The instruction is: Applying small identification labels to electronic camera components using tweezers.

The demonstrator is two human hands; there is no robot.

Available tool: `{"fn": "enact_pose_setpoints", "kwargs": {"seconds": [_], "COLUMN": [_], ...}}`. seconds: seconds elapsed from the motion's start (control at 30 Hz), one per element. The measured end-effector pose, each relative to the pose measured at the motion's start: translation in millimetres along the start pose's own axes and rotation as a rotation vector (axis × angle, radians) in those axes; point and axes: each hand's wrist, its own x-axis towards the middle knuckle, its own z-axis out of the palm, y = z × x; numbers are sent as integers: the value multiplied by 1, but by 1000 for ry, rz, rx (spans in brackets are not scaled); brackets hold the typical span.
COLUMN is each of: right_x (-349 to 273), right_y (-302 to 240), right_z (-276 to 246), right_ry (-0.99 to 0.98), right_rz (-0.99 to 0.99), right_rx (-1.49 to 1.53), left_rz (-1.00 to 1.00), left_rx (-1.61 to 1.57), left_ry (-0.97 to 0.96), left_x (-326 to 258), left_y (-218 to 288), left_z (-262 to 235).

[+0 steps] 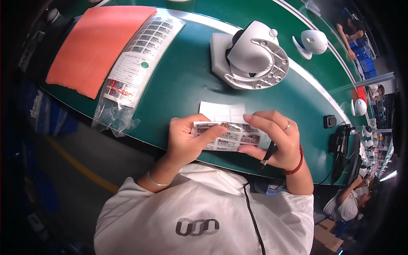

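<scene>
A sheet of silvery printed labels (227, 144) is held in front of my chest, over the near edge of the green table. My left hand (187, 138) pinches its left end, thumb on top. At the right end, the thumb of my right hand (282, 142) touches the lower corner, while its fingertips bend over the upper corner. A slim black tool (269, 154) is tucked in my right hand and points down; its exact kind is unclear. Just beyond the labels lies a blank white sheet (212, 109), partly covered by them.
A white camera-like device (255, 55) lies tilted on a white foam block (219, 51). An orange foam sheet (95, 46) and a bagged stack of labels (140, 55) lie at left. Another white device (312, 42) sits farther back. Small black items (330, 121) stand at right; people work beyond.
</scene>
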Motion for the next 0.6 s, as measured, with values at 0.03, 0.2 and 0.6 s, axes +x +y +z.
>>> {"fn": "enact_pose_setpoints", "kwargs": {"seconds": [0.03, 0.2, 0.6], "right_x": [-3, -15, -26], "right_y": [0, 1, 13], "right_z": [2, 6, 3], "right_ry": [10, 35, -44], "right_rz": [-6, 104, 281], "right_rx": [14, 99, 258], "left_rz": [17, 28, -6], "left_rx": [6, 130, -109], "left_ry": [17, -202, -95], "left_x": [1, 3, -2], "left_y": [3, -5, -10], "left_z": [4, -7, 3]}}
